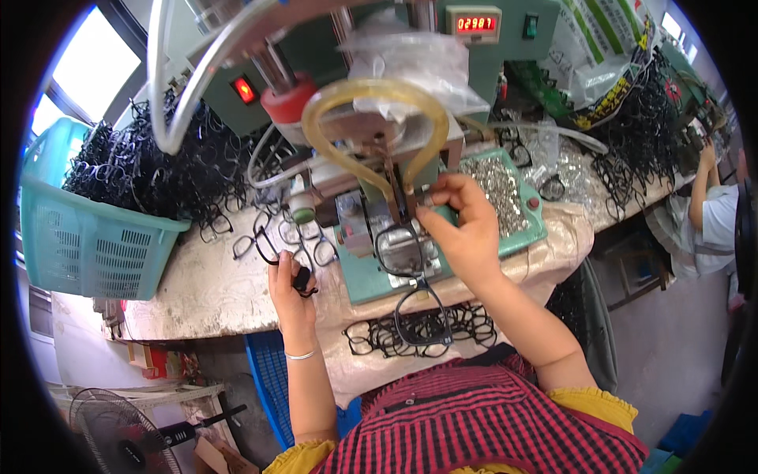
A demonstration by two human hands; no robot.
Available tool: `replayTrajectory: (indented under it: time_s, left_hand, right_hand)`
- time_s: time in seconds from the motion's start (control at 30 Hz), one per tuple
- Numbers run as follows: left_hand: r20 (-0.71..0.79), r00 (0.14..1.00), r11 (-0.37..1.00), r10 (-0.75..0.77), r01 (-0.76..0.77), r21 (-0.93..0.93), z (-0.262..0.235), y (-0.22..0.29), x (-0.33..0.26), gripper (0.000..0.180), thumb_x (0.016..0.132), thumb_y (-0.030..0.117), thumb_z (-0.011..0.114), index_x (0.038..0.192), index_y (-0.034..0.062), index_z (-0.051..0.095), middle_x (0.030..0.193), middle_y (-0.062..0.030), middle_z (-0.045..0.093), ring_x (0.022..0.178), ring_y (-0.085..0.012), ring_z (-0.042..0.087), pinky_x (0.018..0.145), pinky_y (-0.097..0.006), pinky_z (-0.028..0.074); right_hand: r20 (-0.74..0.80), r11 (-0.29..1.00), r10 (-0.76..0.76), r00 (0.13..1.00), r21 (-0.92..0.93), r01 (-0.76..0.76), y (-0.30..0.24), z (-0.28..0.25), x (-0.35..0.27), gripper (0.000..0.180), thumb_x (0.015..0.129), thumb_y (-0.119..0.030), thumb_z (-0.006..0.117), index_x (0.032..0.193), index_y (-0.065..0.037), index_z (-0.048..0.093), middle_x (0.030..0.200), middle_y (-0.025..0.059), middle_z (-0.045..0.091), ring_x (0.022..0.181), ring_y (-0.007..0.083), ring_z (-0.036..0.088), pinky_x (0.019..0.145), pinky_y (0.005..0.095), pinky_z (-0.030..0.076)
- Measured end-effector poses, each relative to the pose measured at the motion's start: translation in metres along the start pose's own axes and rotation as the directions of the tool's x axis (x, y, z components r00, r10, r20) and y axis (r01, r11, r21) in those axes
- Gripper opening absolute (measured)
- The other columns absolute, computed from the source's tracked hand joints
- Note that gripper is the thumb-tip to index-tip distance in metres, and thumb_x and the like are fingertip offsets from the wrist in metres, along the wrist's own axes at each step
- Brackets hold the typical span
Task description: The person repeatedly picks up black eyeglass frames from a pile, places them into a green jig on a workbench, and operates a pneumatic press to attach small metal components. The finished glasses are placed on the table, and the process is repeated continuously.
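Note:
A green bench press (359, 292) stands before me. A dark eyeglass frame (418, 282) hangs from its work point, one rim over the metal fixture and the other toward me. My right hand (470, 229) is at the right of the press head, thumb and forefinger pinched close to the frame's upper end; whatever sits between them is too small to make out. My left hand (292, 304), left of the press base, has its fingers closed around another black eyeglass frame (302, 278), partly hidden by the fingers.
A green tray of small metal parts (499, 193) sits right of the press. Loose frames (379, 335) lie on the cloth at my lap. Left stands a turquoise basket (103, 241) beside heaped frames (158, 158). A hose (316, 107) loops over the press. Another person (714, 217) works at far right.

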State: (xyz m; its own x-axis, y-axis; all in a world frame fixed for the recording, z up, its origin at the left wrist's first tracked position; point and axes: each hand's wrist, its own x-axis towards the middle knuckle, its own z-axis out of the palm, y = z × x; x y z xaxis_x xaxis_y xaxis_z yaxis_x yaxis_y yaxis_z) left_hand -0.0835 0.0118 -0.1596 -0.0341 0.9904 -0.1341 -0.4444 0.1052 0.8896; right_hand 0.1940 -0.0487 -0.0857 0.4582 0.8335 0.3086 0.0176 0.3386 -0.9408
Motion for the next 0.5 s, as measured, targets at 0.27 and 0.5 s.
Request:
replayTrajectory:
  time_s: [0.27,0.5]
  left_hand:
    - [0.47,0.621,0.658,0.627,-0.745,0.108,0.146,0.109,-0.054,0.035,0.108,0.033,0.025,0.094,0.0046,0.041,0.1,-0.0276,0.063,0.082,-0.0271,0.059,0.083,-0.039,0.05]
    - [0.455,0.862,0.946,0.223,-0.304,0.111,0.14,0.089,-0.099,0.02,0.101,0.024,0.041,0.103,0.0049,0.047,0.09,-0.0145,0.063,0.076,-0.0186,0.055,0.069,-0.025,0.045]
  right_hand:
    - [0.094,0.988,0.053,0.994,0.138,-0.065,-0.028,0.012,0.002,0.045,0.082,0.001,0.068,0.124,0.002,0.053,0.096,0.0055,0.067,0.093,0.0111,0.063,0.091,0.027,0.046]
    - [0.332,0.944,-0.088,0.939,-0.273,0.185,-0.035,-0.027,0.003,0.048,0.084,-0.004,0.067,0.131,-0.005,0.056,0.119,0.0092,0.067,0.109,0.0218,0.064,0.099,0.0351,0.047]
